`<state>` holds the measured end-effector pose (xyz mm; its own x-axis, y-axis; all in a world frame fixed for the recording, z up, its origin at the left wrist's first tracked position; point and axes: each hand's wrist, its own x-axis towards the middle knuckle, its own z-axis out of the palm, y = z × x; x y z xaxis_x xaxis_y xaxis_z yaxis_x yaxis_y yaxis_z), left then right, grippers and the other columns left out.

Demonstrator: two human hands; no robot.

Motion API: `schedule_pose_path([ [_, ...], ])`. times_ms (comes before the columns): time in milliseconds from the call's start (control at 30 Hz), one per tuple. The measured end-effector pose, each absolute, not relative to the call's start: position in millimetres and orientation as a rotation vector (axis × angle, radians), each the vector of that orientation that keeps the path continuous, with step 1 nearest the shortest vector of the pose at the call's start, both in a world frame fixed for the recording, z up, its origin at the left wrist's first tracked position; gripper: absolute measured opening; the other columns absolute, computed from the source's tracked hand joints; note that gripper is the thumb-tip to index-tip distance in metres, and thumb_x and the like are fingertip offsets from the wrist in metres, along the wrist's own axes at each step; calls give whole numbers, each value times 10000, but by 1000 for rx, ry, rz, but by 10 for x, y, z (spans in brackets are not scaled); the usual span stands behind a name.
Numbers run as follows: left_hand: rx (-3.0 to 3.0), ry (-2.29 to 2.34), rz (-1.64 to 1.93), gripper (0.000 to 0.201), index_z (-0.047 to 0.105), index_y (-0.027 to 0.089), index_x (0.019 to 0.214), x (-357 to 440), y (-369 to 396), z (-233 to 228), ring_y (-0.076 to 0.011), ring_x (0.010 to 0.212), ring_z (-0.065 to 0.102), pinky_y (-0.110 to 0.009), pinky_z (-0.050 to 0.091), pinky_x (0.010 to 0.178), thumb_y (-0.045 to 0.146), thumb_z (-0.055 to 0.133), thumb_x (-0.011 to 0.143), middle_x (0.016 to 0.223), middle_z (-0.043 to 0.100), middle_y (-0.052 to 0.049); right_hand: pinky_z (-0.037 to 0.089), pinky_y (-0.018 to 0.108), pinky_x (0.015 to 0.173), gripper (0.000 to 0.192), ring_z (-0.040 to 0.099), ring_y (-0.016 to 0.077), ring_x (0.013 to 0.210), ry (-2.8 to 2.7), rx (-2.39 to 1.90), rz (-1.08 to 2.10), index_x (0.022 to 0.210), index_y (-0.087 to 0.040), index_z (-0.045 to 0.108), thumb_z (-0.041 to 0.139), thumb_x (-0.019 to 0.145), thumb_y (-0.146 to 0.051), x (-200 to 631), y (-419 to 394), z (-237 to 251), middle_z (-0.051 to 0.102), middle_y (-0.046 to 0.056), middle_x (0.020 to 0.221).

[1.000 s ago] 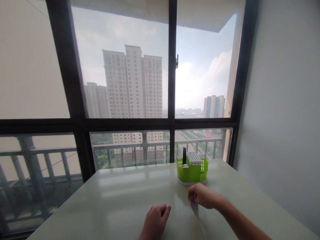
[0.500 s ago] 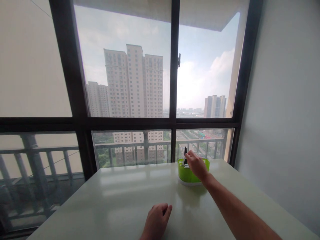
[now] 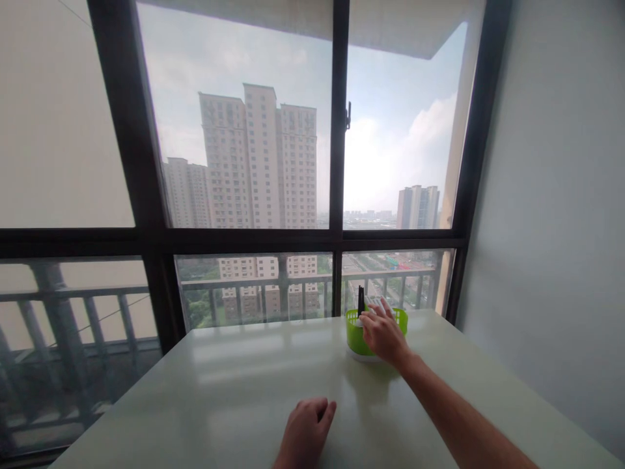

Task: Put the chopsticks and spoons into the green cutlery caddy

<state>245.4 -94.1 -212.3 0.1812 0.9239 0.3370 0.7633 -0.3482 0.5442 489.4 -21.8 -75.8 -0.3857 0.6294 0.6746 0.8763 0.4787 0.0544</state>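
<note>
A pale, glossy tabletop (image 3: 234,397) runs up to a tall dark-framed window (image 3: 336,163) that looks out on high-rise blocks and a balcony railing, with a plain grey wall (image 3: 551,195) closing the right side. Near the far right of the tabletop, just short of the glass, stands a lime-green plastic cutlery caddy with slotted walls on a white base (image 3: 355,333). Black utensil handles (image 3: 361,301) stand upright in its left compartment.

The right hand (image 3: 382,332) reaches out at arm's length and lies over the front and top of the caddy, fingers spread loosely across its rim and a white ribbed piece (image 3: 374,302) that shows behind the fingertips. The grip looks relaxed and half open; whether anything small is pinched beneath the palm cannot be told, since the hand covers the nearer compartments. The left hand (image 3: 305,433) rests on the tabletop close to the body, fingers curled under, holding nothing, well apart from the caddy.

Judging from this, the step in hand is work at the caddy itself, with the right hand at its opening, either setting something in or feeling for a piece. The next move calls for a clean vertical line over one compartment, clear of the black handles, and a light touch, because the caddy looks light enough to slide or tip on the smooth surface. The idle left hand is free to steady it.
</note>
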Motion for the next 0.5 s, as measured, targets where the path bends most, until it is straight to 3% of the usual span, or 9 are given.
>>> schedule_pose_path([
  [100, 2208, 1617, 914, 484, 460, 194, 577, 2446, -939, -2120, -128, 592, 380, -272, 226, 611, 473, 415, 970, 578, 411, 36, 166, 544, 1232, 336, 468, 292, 1342, -2086, -1246, -496, 1162, -228, 702, 542, 878, -148, 4935, -172, -781, 685, 58, 1282],
  [233, 2209, 1601, 952, 486, 456, 194, 569, 2432, -936, -2124, -124, 583, 366, -274, 224, 608, 467, 418, 969, 569, 395, 40, 310, 463, 1171, 444, 466, 282, 1337, -1730, -1342, -413, 1338, -207, 600, 505, 904, -218, 5070, -79, -727, 589, 105, 1398],
  [367, 2203, 1586, 973, 490, 461, 193, 566, 2424, -926, -2125, -124, 584, 363, -271, 227, 607, 472, 417, 967, 569, 388, 41, 445, 414, 1020, 615, 574, 302, 1196, -1470, -1530, -190, 1451, -184, 466, 546, 903, -452, 5157, 4, -719, 623, 152, 1288],
  [500, 2178, 1573, 984, 496, 456, 196, 559, 2413, -918, -2117, -125, 580, 353, -262, 237, 600, 495, 419, 953, 563, 370, 41, 485, 377, 862, 822, 648, 312, 1072, -1487, -1759, -7, 1530, -174, 348, 583, 859, -587, 5121, 67, -831, 658, 171, 1190],
])
